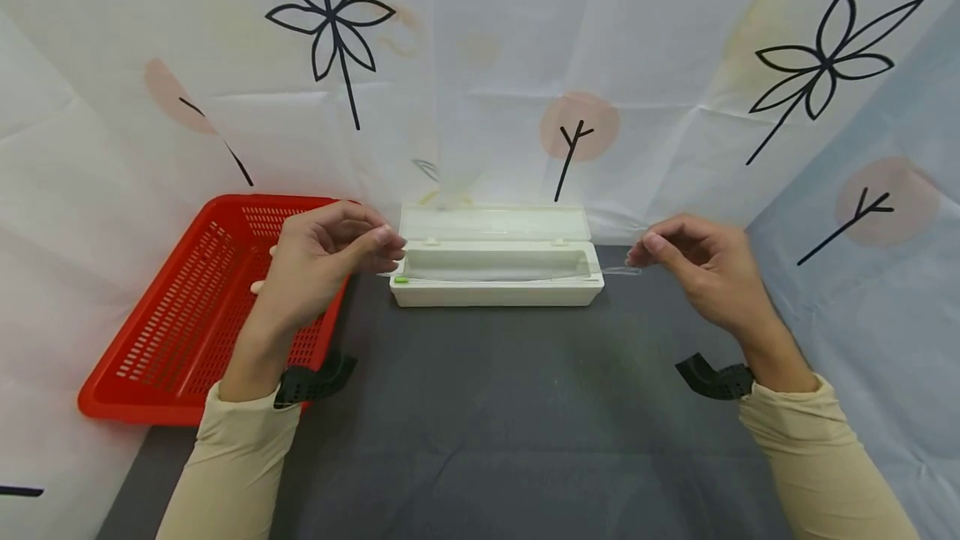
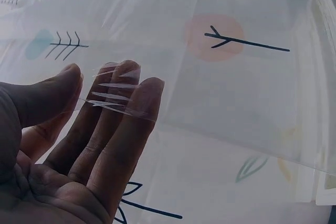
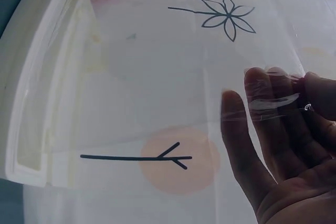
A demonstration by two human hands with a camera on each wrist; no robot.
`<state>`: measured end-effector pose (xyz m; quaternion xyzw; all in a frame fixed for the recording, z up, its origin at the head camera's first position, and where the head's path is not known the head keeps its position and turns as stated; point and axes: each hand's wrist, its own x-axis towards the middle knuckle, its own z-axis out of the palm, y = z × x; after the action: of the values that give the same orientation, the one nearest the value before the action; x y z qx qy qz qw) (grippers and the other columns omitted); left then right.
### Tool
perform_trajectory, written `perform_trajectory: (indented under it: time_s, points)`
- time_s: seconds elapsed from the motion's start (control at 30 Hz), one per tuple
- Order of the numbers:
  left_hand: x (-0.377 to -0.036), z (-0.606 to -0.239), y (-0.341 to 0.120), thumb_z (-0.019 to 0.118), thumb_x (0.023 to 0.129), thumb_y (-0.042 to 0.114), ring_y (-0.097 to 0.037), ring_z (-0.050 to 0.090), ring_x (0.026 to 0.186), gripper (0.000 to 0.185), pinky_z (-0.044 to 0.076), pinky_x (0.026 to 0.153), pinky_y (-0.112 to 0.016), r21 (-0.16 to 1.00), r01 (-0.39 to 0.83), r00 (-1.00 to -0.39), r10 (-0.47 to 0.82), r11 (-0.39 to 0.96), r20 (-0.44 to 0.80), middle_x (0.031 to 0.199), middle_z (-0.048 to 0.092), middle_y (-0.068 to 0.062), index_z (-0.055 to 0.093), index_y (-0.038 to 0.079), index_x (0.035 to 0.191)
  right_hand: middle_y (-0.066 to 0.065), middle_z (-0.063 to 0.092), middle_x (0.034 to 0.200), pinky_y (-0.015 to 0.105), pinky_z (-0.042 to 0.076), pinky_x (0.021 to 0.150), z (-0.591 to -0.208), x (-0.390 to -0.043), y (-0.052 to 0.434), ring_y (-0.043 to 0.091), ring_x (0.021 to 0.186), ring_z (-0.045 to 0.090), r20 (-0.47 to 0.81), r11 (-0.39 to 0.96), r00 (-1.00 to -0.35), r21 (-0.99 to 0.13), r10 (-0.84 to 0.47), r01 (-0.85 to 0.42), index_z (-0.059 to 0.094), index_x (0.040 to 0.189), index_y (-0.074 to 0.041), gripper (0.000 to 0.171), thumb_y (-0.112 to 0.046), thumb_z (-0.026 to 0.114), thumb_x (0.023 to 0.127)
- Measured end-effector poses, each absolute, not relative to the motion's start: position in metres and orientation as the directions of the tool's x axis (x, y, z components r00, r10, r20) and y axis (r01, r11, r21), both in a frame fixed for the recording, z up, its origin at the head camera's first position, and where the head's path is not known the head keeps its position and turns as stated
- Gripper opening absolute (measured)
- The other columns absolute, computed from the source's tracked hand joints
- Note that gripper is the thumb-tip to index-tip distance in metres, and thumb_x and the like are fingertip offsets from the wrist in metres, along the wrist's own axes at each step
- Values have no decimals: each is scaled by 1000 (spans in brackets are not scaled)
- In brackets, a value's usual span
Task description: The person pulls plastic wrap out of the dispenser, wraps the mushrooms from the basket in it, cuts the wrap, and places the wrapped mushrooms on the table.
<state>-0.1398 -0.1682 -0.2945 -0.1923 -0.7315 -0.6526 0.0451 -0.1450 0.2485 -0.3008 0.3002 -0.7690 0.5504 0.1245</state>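
Holding a sheet of clear film (image 1: 517, 273) stretched between both hands, the person keeps it just above the open white dispenser box (image 1: 497, 286). The left hand (image 1: 330, 252) pinches the film's left edge between thumb and fingertips (image 2: 128, 90); the wrist view shows the film wrinkled against those fingers. The right hand (image 1: 693, 265) pinches the right edge, fingers curled; in the right wrist view the film bunches over the fingertips (image 3: 273, 95). The box sits at the back of the dark mat (image 1: 495, 407), lid (image 1: 495, 222) raised toward the patterned backdrop (image 1: 480, 65). A red basket (image 1: 187, 315) stands just left of the box, partly behind the left hand.
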Motion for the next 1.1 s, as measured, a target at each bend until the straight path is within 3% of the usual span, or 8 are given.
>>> perform_trajectory:
  time_s: [0.2,0.4,0.7,0.93,1.1]
  points:
    - [-137,-302,-170,65,99,2,-28,75,88,12,60,77,-40,951,298,-917,301,83,261,99,74,-17,61,-6,107,18,69,86,28,60,67,-309,-140,249,21,71,71,483,145,-805,-820,-344,-553,67,97,13,14,19,55,95]
    - [-137,-316,-172,58,103,3,-33,74,91,11,61,77,-43,962,254,-892,409,96,195,103,71,-26,54,-6,109,17,68,87,29,59,61,-325,-135,250,21,69,69,387,203,-846,-854,-366,-478,66,101,10,14,15,54,98]
    - [-131,-342,-174,60,103,7,-36,72,93,17,60,77,-49,993,33,-849,528,112,-32,108,69,-30,53,-5,113,20,67,89,36,59,58,-354,-128,251,21,71,68,214,288,-866,-884,-453,-369,66,101,5,12,4,53,103]
    - [-127,-376,-178,59,103,6,-42,71,94,17,58,78,-56,992,-99,-803,583,74,-124,105,69,-28,52,-7,111,25,66,90,41,59,58,-377,-122,251,27,71,69,60,295,-868,-927,-492,-232,64,100,6,15,-4,54,105]
    - [-122,-397,-178,59,103,6,-39,72,94,17,58,78,-56,979,-198,-790,582,55,-193,105,69,-28,51,-7,111,24,66,90,44,59,58,-393,-117,251,28,74,69,-36,298,-852,-944,-522,-142,64,101,8,19,-8,54,106]
